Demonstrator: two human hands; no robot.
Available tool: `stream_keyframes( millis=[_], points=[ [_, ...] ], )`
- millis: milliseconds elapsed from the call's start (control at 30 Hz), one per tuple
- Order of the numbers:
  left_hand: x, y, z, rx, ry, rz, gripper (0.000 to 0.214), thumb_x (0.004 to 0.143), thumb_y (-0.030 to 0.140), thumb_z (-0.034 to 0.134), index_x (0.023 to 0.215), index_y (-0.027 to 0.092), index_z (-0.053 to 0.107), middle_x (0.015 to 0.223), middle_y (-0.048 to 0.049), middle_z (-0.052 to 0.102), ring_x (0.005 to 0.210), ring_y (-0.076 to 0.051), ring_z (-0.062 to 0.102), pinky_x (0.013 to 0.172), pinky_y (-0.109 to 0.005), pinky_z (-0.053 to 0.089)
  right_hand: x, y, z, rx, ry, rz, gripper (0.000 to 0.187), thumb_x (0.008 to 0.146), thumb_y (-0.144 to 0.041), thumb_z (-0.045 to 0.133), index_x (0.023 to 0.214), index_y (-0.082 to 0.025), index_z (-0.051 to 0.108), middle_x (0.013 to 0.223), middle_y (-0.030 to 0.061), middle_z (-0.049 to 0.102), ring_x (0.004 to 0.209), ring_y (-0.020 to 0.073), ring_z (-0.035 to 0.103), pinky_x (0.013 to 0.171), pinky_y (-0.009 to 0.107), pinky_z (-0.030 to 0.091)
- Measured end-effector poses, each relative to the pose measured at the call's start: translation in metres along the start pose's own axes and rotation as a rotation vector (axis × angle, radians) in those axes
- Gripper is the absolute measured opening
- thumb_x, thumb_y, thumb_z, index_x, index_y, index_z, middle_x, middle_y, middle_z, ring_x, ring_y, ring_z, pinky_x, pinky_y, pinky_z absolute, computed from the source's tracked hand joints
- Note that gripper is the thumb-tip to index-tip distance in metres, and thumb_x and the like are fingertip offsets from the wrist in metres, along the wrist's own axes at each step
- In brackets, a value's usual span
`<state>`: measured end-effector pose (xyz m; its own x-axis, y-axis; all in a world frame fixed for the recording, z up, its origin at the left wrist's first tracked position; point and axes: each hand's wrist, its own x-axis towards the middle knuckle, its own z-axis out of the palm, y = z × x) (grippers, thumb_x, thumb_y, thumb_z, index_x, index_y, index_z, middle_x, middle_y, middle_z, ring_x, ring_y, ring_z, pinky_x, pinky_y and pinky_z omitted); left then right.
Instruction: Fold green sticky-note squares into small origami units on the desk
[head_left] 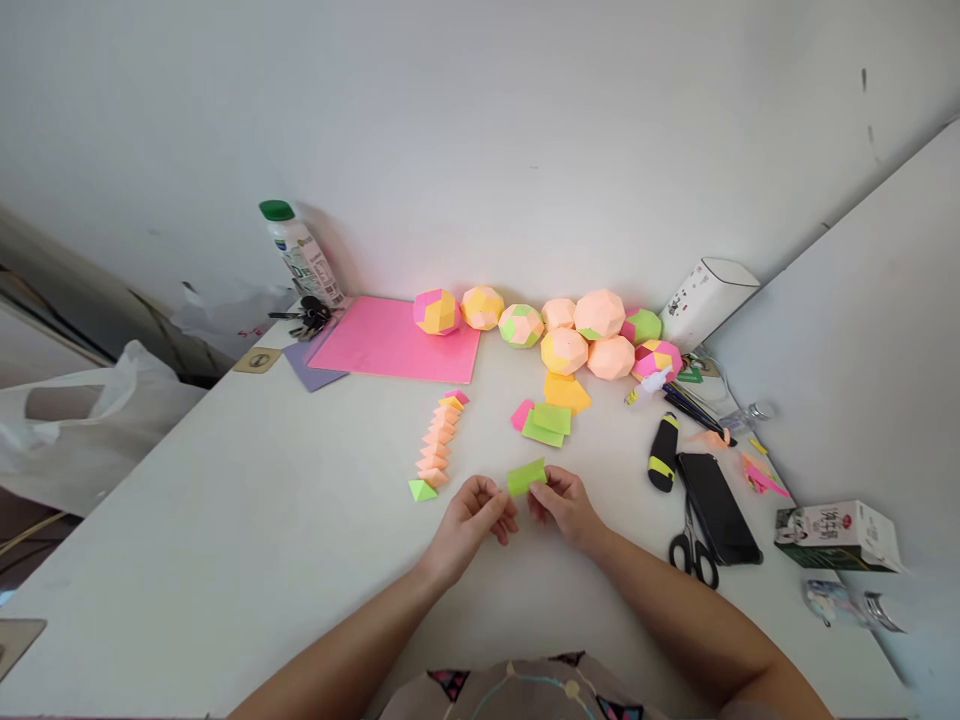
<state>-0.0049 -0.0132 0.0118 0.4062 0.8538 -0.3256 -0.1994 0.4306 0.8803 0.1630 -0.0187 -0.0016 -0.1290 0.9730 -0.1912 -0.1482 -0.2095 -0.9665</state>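
right of the folded-paper row [437, 440], the right hand [570, 508] pinches a green slip [525, 477]; the left hand [471, 520] curls beside it, grip unclear. beyond the row lies a pink sheet [390, 345]; well right, scissors [691, 540] and a phone [718, 510].

We have paper balls [564, 352] along wall [480, 150]; loose slips [552, 420] nearer us; folded-piece row [436, 440] left of slips; scissors [691, 536] beside phone [720, 510] to our right.

The paper slip [525, 477] below centre is lime green. The leftmost paper ball [437, 312], above centre, is patched pink and yellow; the bottle cap [277, 210], upper left, is green.
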Motion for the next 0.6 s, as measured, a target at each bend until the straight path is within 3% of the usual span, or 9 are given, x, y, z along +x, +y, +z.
stream_keyframes(
  millis=[67,233,333,467,600],
  points=[
    [0.000,0.000,0.002,-0.020,0.013,0.030,0.029,0.074,0.035,0.063,0.079,0.020,0.038,0.068,0.0014,0.061,0.064,-0.014,0.061,0.055,-0.026,0.047,0.000,0.001,0.000,-0.038,-0.044,0.001,0.026,0.075,-0.040,0.061,0.070,-0.016,0.053,0.054,-0.0036,0.053,0.045,0.0086,0.045,0.044,0.022,0.037],
    [0.002,-0.002,0.002,-0.070,0.066,0.045,0.035,0.070,0.029,0.065,0.075,0.022,0.031,0.056,0.0091,0.051,0.049,-0.009,0.053,0.049,-0.023,0.042,-0.003,0.004,0.000,-0.087,-0.074,-0.034,0.025,0.078,-0.038,0.059,0.070,-0.018,0.048,0.055,-0.0039,0.050,0.047,0.0091,0.046,0.046,0.023,0.038],
    [0.003,-0.003,-0.001,-0.102,0.080,0.030,0.034,0.070,0.027,0.064,0.073,0.022,0.030,0.054,0.0096,0.050,0.045,-0.007,0.048,0.046,-0.020,0.037,-0.007,0.007,0.002,-0.048,-0.047,-0.143,0.019,0.082,-0.033,0.055,0.077,-0.020,0.043,0.077,0.0002,0.054,0.051,0.0086,0.050,0.047,0.023,0.039],
    [0.003,-0.003,-0.004,-0.096,0.065,0.007,0.028,0.075,0.031,0.059,0.072,0.022,0.032,0.047,0.0091,0.048,0.041,-0.007,0.043,0.043,-0.018,0.031,-0.008,0.011,0.004,-0.124,-0.031,-0.341,0.017,0.080,-0.022,0.055,0.094,-0.024,0.045,0.107,0.0056,0.046,0.061,0.0091,0.051,0.052,0.024,0.043],
    [0.002,-0.002,-0.003,-0.053,0.035,-0.025,0.024,0.074,0.037,0.060,0.080,0.021,0.043,0.049,0.0078,0.049,0.041,-0.008,0.043,0.044,-0.020,0.032,-0.006,0.010,0.004,-0.290,-0.048,-0.359,0.020,0.080,-0.022,0.056,0.099,-0.023,0.055,0.120,0.0097,0.040,0.060,0.0083,0.048,0.056,0.027,0.045]
  ],
)
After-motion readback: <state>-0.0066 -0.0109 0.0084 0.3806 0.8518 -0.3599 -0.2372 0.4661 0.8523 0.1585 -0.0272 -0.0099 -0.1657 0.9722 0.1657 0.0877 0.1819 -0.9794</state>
